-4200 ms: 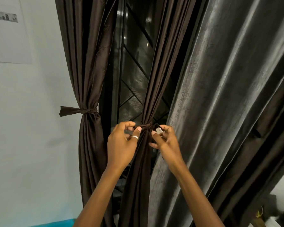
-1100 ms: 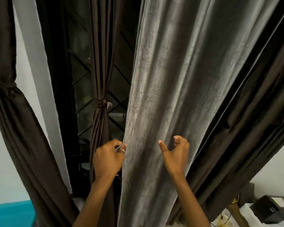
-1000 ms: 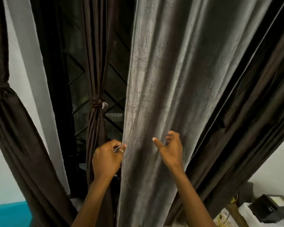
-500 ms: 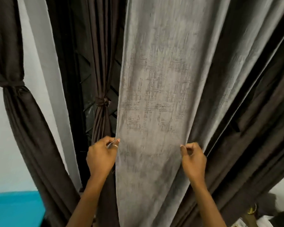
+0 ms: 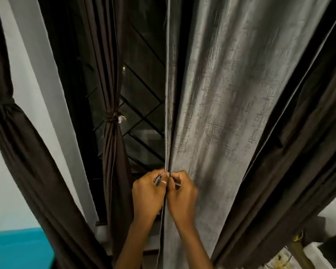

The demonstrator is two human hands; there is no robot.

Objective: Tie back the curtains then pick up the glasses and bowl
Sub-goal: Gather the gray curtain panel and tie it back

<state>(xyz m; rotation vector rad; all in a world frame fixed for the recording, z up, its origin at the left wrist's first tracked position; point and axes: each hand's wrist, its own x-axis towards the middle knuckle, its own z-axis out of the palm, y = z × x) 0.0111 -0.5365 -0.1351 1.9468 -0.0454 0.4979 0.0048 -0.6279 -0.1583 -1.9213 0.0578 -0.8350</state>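
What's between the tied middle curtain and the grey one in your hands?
Head view: only open window, its dark diagonal grille, between the tied brown curtain and the grey curtain.

Both hands, left hand (image 5: 147,193) and right hand (image 5: 182,195), close together on the near edge of the grey curtain (image 5: 221,113), knuckles touching. Right of the grip, the grey curtain hangs as a broad unbroken sheet, and dark brown folds (image 5: 299,171) block passage beyond it. Left of and above the grip, a dark gap opens onto the window grille (image 5: 142,121), whose bars bar any reach further back. Just left of that gap hangs the tied brown curtain (image 5: 113,162), cinched by a knot (image 5: 114,118). Further left, pale wall (image 5: 41,94) shows between it and another tied panel (image 5: 17,152).
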